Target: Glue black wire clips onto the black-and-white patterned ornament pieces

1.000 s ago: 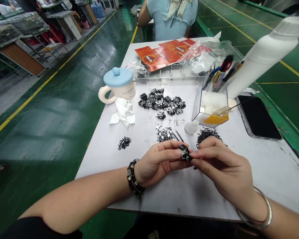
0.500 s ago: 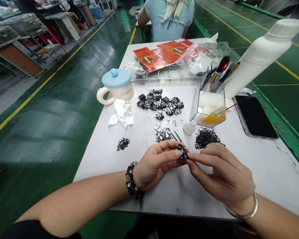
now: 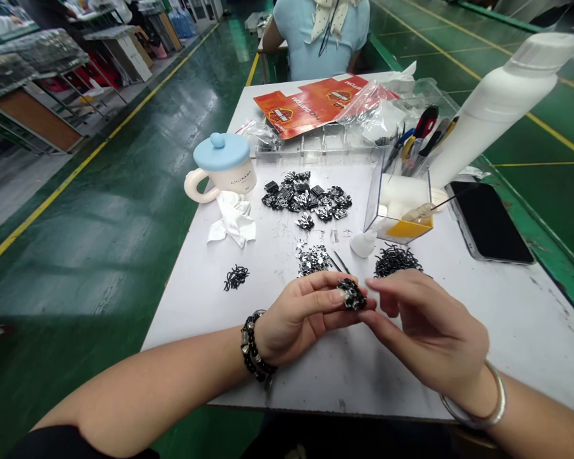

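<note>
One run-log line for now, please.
Left hand: grip on black-and-silver part | Right hand: open beside it, contact unclear | Nearby: silver pieces, black strips

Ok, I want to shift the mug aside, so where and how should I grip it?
Probably best by its handle, coming from your left: the loop juts out that way from the upright mug, with an opening for fingers. I'd avoid lifting by the blue lid, which might come off; the white tissue crowds the near side.
</note>
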`<state>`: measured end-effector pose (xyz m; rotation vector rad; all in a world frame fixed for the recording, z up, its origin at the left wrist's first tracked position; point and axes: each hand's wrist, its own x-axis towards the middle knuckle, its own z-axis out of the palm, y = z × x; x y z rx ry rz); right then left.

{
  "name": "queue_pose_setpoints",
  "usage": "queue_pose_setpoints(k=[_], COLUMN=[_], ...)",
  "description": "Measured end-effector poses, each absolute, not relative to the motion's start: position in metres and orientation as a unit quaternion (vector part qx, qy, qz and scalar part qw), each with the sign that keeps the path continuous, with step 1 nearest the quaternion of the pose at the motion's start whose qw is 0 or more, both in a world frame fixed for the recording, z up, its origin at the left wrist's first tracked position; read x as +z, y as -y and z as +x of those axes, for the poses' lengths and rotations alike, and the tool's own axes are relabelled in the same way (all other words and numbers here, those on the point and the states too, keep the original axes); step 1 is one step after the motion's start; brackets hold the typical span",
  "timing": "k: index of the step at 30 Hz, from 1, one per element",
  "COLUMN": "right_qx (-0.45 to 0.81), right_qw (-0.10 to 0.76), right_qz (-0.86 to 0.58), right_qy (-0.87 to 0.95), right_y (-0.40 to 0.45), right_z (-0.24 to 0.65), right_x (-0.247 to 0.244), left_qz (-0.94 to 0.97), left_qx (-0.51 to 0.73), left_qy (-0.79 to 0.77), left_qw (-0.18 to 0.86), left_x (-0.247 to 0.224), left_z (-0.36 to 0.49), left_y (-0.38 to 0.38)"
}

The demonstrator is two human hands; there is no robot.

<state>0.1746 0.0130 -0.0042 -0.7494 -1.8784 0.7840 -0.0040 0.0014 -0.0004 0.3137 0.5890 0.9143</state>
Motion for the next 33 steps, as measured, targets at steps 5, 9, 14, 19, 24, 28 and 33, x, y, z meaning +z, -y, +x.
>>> queue_pose_setpoints(k=[5, 9, 14, 19, 24, 28, 33], right_qx=[0.375, 0.401, 0.423, 0.435, 0.451, 0.451, 0.461], right_qw=[0.463, 0.400, 0.390, 0.387, 0.348, 0.337, 0.328], right_qz=[-0.331, -0.327, -0.313, -0.323, -0.324, -0.318, -0.323], right_qy=[0.732, 0.757, 0.756, 0.746, 0.755, 0.763, 0.759], right_y=[-0.020, -0.028, -0.029, -0.032, -0.033, -0.033, -0.032], right_z=[0.180, 0.183, 0.184, 0.186, 0.186, 0.184, 0.182], right_x=[-0.004, -0.003, -0.005, -0.005, -0.003, -0.002, -0.001], left_qz=[0.158, 0.163, 0.190, 0.465, 0.760, 0.791, 0.806], left_qx=[0.409, 0.410, 0.401, 0.435, 0.441, 0.411, 0.396], left_qy=[-0.229, -0.222, -0.241, -0.330, -0.336, -0.344, -0.345], left_qw=[0.869, 0.870, 0.863, 0.696, 0.340, 0.295, 0.274], left_x=[-0.001, -0.002, -0.003, 0.002, 0.008, 0.009, 0.008], left_z=[-0.007, -0.008, -0.008, -0.019, -0.028, -0.027, -0.026], left_y=[-0.002, -0.002, -0.002, -0.007, -0.013, -0.013, -0.010])
